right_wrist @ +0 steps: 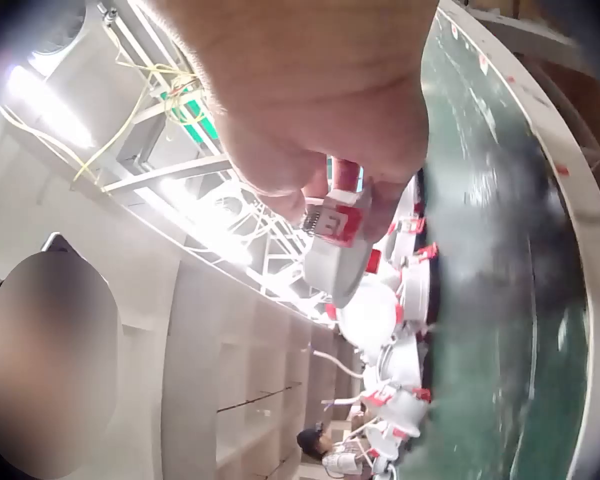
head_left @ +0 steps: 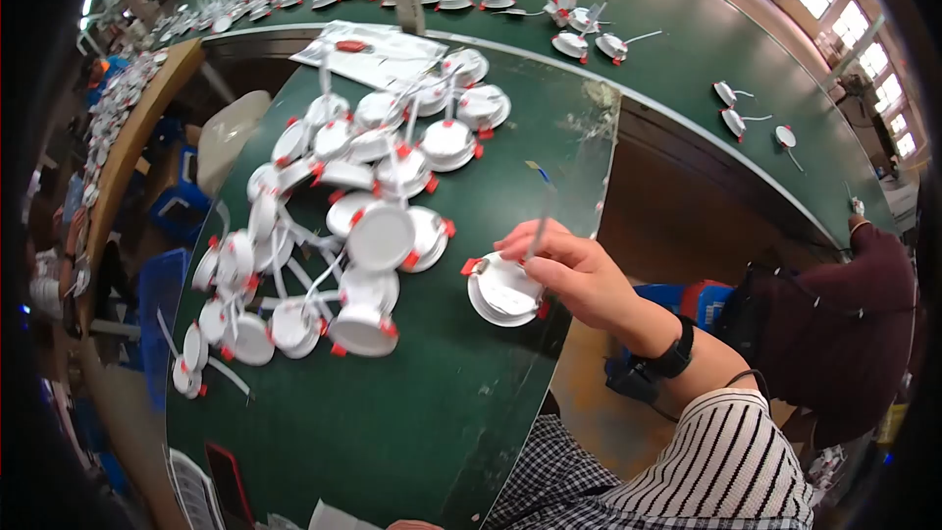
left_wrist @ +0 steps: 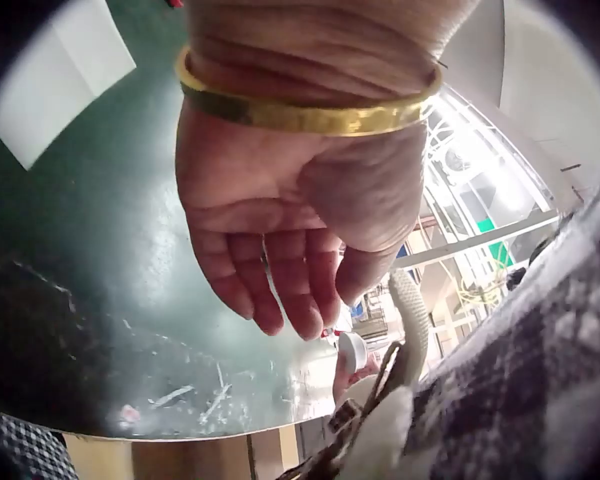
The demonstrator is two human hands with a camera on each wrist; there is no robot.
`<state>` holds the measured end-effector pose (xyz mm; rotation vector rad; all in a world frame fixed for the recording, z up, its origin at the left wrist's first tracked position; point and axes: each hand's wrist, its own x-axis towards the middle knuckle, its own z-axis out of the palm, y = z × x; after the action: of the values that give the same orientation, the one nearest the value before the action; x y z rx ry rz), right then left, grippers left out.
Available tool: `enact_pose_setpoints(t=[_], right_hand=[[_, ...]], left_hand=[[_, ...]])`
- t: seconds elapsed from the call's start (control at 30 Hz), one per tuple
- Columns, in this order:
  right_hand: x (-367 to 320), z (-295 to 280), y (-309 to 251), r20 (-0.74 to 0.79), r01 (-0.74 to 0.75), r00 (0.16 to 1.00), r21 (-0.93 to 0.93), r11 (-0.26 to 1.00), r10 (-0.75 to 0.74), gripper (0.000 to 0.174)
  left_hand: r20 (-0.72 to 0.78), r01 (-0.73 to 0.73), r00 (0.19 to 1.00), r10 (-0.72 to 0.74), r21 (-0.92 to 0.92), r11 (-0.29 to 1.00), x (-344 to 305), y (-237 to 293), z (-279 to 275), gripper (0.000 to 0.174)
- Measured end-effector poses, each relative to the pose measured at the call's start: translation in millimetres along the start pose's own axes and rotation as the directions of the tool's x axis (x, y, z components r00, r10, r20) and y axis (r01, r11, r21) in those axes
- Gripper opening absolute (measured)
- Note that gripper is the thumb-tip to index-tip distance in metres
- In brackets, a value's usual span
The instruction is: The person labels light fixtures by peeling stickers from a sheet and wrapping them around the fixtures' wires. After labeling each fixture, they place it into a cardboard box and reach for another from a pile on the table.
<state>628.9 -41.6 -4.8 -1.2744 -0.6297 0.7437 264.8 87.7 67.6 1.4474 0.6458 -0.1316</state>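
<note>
At the right edge of the green table, my right hand (head_left: 579, 270) grips a white round downlight (head_left: 505, 296) with red tabs and an upright cable. In the right wrist view, the thumb and fingers of this hand (right_wrist: 330, 130) pinch the downlight (right_wrist: 335, 265) near a red tab and a small spring. My left hand (left_wrist: 290, 220), a gold bangle at its wrist, hangs with loosely bent fingers and holds nothing. Only a sliver of it shows at the bottom of the head view. Several similar downlights (head_left: 381, 238) lie heaped on the table to the left of the right hand.
A white sheet (head_left: 378, 54) with a red-handled tool lies at the table's far end. Beyond runs a long green bench (head_left: 667, 39) bearing more downlights. A phone (head_left: 228, 481) rests at the near left edge. Another person (head_left: 834, 334) is at the right.
</note>
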Motion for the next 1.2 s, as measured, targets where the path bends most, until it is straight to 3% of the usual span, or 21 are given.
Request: enact_pose_setpoints(t=[0.03,0.07,0.1,0.17,0.23,0.3,0.33,0.37,0.43,0.47,0.63,0.73,0.8,0.83,0.93,0.97,1.0,1.03,1.1,1.17,1.2], right_hand=[[-11,12,5,0.046,0.139,0.990,-0.125,0.982,-0.135,0.022],[-24,28,3,0.076,0.177,0.984,-0.219,0.960,-0.164,0.019],[-43,47,-7,0.093,0.033,0.995,-0.163,0.986,-0.017,0.019],[-73,85,0,0.213,0.193,0.966,-0.214,0.958,-0.147,0.018],[-104,136,9,0.363,0.429,0.868,-0.210,0.878,-0.338,0.015],[-139,191,21,0.497,0.644,0.735,-0.295,0.706,-0.462,0.014],[-155,219,26,0.565,0.709,0.664,-0.267,0.653,-0.490,0.015],[-172,246,30,0.632,0.767,0.586,-0.231,0.599,-0.506,0.016],[-206,294,31,0.710,0.816,0.482,-0.150,0.558,-0.514,0.018],[-220,315,36,0.751,0.823,0.431,-0.099,0.560,-0.501,0.018],[-248,371,65,0.818,0.871,0.313,-0.044,0.490,-0.482,0.013],[-253,377,65,0.822,0.853,0.341,-0.067,0.517,-0.455,0.013],[-252,376,65,0.812,0.757,0.452,-0.131,0.640,-0.369,0.013],[-251,377,65,0.812,0.762,0.451,-0.135,0.633,-0.370,0.013],[-252,375,64,0.760,0.725,0.535,-0.189,0.662,-0.368,0.014],[-252,375,62,0.698,0.472,0.696,-0.266,0.841,-0.170,0.015],[-251,374,63,0.619,0.171,0.783,-0.313,0.934,0.064,0.017],[-250,374,67,0.614,0.164,0.786,-0.314,0.935,0.068,0.017],[-245,379,74,0.658,0.317,0.752,-0.296,0.901,-0.048,0.019],[-235,383,79,0.690,0.599,0.648,-0.202,0.775,-0.322,0.017],[-229,386,75,0.690,0.625,0.626,-0.167,0.762,-0.363,0.017]], left_hand=[[-0.029,-0.011,1.000,0.012,0.005,1.000,-12,-8,-2,0.012],[-0.006,-0.060,0.998,0.060,0.037,0.997,-24,-16,-4,0.012],[0.015,-0.113,0.994,0.112,0.073,0.991,-39,-23,-6,0.013],[-0.034,-0.207,0.977,0.210,0.087,0.974,-71,-37,-6,0.011],[-0.074,-0.331,0.933,0.353,0.212,0.919,-106,-52,-2,0.010],[-0.163,-0.411,0.867,0.472,0.303,0.860,-139,-68,7,0.012],[-0.199,-0.446,0.793,0.576,0.455,0.771,-157,-75,12,0.014],[-0.220,-0.448,0.708,0.671,0.594,0.668,-177,-85,17,0.016],[-0.325,-0.293,0.634,0.702,0.739,0.607,-214,-110,23,0.024],[-0.414,-0.200,0.551,0.725,0.778,0.596,-219,-137,21,0.021],[-0.484,-0.047,0.467,0.740,0.822,0.567,-243,-192,15,0.044],[-0.517,-0.039,0.423,0.744,0.810,0.585,-237,-201,9,0.043],[-0.472,-0.110,0.402,0.785,0.826,0.553,-221,-210,0,0.040],[-0.468,-0.117,0.397,0.790,0.827,0.550,-216,-211,-1,0.040],[-0.440,-0.053,0.435,0.785,0.858,0.511,-209,-207,4,0.033],[-0.435,-0.060,0.447,0.781,0.857,0.511,-208,-206,5,0.033],[-0.427,-0.081,0.457,0.780,0.853,0.515,-207,-206,4,0.033],[-0.421,-0.097,0.462,0.780,0.851,0.517,-207,-205,2,0.032],[-0.430,-0.089,0.494,0.756,0.839,0.536,-212,-204,-3,0.031],[-0.403,-0.123,0.563,0.721,0.823,0.555,-217,-203,-5,0.031],[-0.389,-0.144,0.578,0.717,0.817,0.558,-217,-203,-5,0.032]])
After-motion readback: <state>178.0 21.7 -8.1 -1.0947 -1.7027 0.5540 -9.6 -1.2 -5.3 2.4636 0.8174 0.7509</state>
